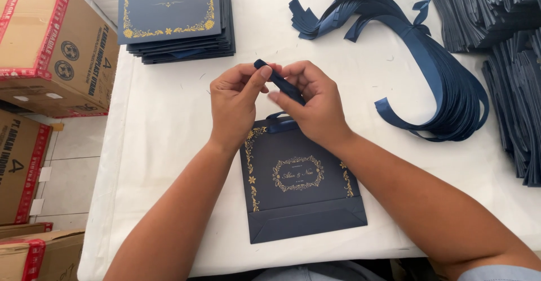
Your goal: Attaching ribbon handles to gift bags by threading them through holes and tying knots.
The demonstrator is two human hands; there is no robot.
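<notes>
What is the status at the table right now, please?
Left hand and right hand both pinching a navy ribbon. Flat navy paper bag lies under them on the white table. Ribbon bundle off right, nothing obstructing.

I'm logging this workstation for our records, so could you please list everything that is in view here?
Paper bag: one, navy with gold ornament, flat on the table before the person.
Ribbon: one, navy, pinched between both hands above the bag's top edge.
Ribbon bundle: one, navy, tied together, curved across the table's right half.
Finished bag stack: one stack, navy and gold, top left of the table.
Flat bag piles: several, navy, along the right edge.
Table: one, white cover.
Cardboard boxes: several, brown with red tape, on the floor at left.
Left hand: holds the ribbon.
Right hand: holds the ribbon.
</notes>
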